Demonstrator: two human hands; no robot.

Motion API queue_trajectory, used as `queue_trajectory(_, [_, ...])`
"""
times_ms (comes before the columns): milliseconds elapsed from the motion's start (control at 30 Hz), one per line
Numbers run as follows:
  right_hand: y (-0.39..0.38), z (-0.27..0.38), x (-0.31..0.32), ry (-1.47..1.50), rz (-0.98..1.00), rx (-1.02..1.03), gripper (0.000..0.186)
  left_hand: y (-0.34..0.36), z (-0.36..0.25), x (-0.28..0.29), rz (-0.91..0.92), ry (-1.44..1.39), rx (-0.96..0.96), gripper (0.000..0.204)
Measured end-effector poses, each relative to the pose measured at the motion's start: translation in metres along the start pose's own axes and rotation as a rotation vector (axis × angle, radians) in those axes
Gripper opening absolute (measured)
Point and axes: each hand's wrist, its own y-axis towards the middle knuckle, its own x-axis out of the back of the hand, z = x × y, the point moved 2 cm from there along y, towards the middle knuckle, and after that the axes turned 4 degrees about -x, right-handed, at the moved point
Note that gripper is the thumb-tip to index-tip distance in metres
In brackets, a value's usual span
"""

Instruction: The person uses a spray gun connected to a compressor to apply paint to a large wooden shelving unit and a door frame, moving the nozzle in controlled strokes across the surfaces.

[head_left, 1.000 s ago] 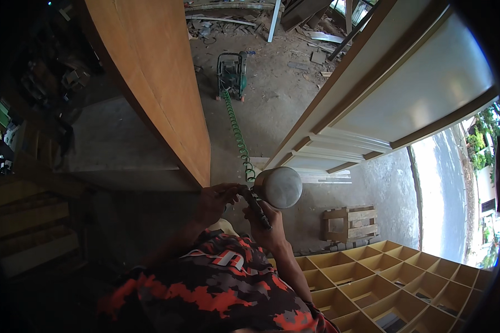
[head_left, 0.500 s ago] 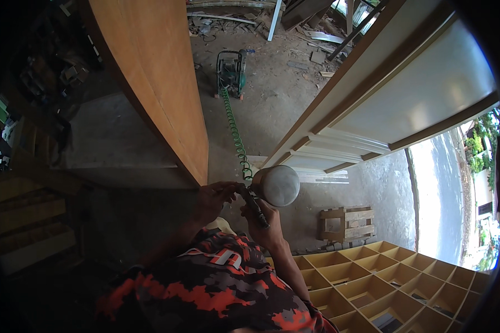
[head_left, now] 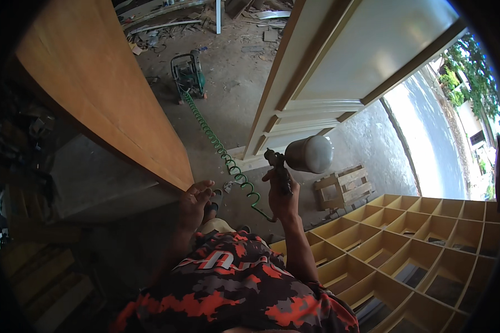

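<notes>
My right hand (head_left: 285, 198) is wrapped round the grip of a spray gun (head_left: 279, 165), held out in front of me. A rounded grey cup (head_left: 312, 155) is fixed to the gun. From the gun's grip a coiled green air hose (head_left: 216, 143) runs across the floor to a small green air compressor (head_left: 189, 77). My left hand (head_left: 195, 204) is raised apart from the gun, near the lower corner of an orange-brown wooden panel (head_left: 108, 94). Its fingers are loosely bent and apart, with nothing seen in them.
A pale panelled door (head_left: 366, 55) stands upright ahead on the right, close beyond the gun. A small wooden crate (head_left: 343, 188) sits on the floor to the right. Nearer me is a yellowish grid-shaped shelf unit (head_left: 366, 236). Scrap wood (head_left: 164, 26) litters the far floor.
My right hand has carried the spray gun to the right, toward the pale door. My left hand has come away from the gun. The view has also turned.
</notes>
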Motion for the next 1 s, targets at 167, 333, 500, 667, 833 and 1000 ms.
queue_trajectory(167, [0.007, -0.020, 0.010, -0.039, -0.115, 0.043, 0.020, -0.004, 0.004, 0.006, -0.014, 0.032, 0.028, 0.022])
queue_trajectory(333, [0.010, -0.049, 0.004, 0.039, -0.141, 0.014, 0.021, -0.008, -0.005, 0.004, -0.067, -0.020, 0.098, 0.013])
queue_trajectory(500, [0.001, -0.033, -0.005, 0.026, -0.091, 0.031, 0.020, -0.012, 0.005, 0.010, -0.031, -0.003, 0.066, 0.016])
queue_trajectory(667, [0.000, -0.032, -0.010, 0.035, -0.069, 0.021, 0.018, -0.018, 0.005, 0.008, -0.056, 0.001, 0.151, 0.022])
queue_trajectory(833, [0.004, -0.034, -0.008, -0.047, -0.073, 0.080, 0.018, -0.021, 0.005, 0.010, -0.044, -0.033, 0.191, 0.022])
queue_trajectory(1000, [0.008, -0.037, -0.004, -0.043, -0.124, -0.007, 0.019, -0.018, 0.011, 0.009, -0.042, 0.012, 0.173, 0.020])
